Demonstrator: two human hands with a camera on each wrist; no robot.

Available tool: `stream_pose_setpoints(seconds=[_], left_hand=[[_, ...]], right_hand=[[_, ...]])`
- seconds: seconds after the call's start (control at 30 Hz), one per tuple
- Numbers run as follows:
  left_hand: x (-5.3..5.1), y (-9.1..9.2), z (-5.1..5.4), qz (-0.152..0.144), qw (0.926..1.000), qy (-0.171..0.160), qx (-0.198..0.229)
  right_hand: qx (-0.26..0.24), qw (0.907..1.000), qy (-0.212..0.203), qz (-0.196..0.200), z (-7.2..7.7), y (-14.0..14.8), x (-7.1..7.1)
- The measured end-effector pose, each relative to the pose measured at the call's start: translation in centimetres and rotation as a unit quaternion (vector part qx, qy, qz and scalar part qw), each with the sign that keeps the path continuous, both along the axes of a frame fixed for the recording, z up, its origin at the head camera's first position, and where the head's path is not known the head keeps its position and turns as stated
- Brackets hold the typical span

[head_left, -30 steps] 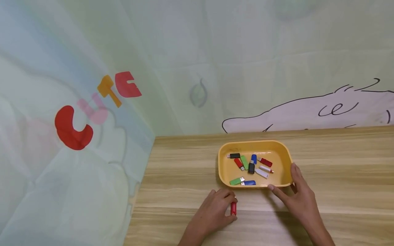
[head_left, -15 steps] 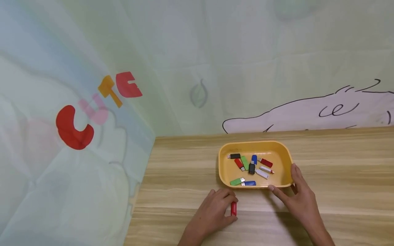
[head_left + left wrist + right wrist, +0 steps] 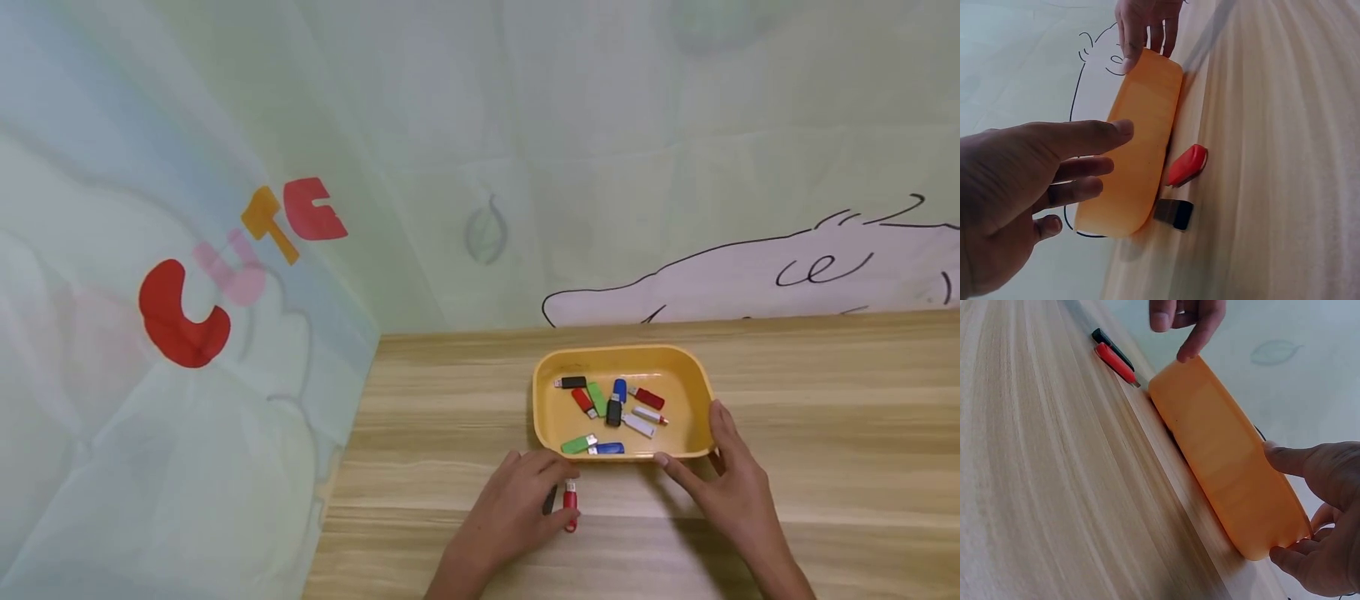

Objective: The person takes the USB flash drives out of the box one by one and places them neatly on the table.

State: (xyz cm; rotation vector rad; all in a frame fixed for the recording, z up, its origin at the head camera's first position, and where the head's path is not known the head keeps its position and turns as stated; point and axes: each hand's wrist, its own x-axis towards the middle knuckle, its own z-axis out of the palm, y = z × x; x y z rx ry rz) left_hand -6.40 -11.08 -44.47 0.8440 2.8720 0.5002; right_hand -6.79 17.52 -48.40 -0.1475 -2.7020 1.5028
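Observation:
In the head view my left hand [image 3: 517, 504] hovers over two USB sticks lying side by side on the table, a red one [image 3: 571, 506] and a black one [image 3: 550, 500] partly hidden by the hand. The left wrist view shows its thumb and fingers apart with nothing between them. My right hand [image 3: 731, 483] grips the front right corner of a yellow plastic tray [image 3: 538, 408], thumb at the front rim and fingers at the right side. Inside the tray lie several USB sticks, among them a green one [image 3: 576, 444] and a white one [image 3: 639, 426].
The wood-grain table [image 3: 420, 417] meets a printed cloth backdrop [image 3: 450, 208] at the back and left. The tray stands a short way in front of the backdrop. Both loose sticks lie just before its front left side.
My left hand has let go of the red USB stick, which now lies on the table, and has shifted slightly left. The black stick has come into sight. The right hand keeps its place.

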Motion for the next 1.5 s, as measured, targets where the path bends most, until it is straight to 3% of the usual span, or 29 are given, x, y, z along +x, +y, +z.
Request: stream_pose_setpoints(seconds=[0.37,0.67,0.87,1.1,1.5], left_hand=[[-1.1,0.0,1.1,0.015,0.9969,0.072,0.029],[-2.4,0.4,1.8,0.065,0.9935,0.087,0.033],[-3.2,0.5,1.9,0.082,0.9907,0.105,0.027],[-4.2,1.0,1.9,0.091,0.9912,0.095,0.012],[-5.9,1.6,0.9,0.098,0.9908,0.092,-0.018]], right_hand=[[0.0,0.9999,0.009,0.005,0.0,0.1,-0.4],[0.001,0.9999,0.011,0.004,0.1,0.0,-0.4],[-0.003,0.9999,0.009,0.006,0.0,-0.1,-0.5],[-0.002,1.0,0.008,0.006,-0.2,-0.2,-0.5],[0.006,1.0,0.002,-0.002,-0.2,0.1,0.0]])
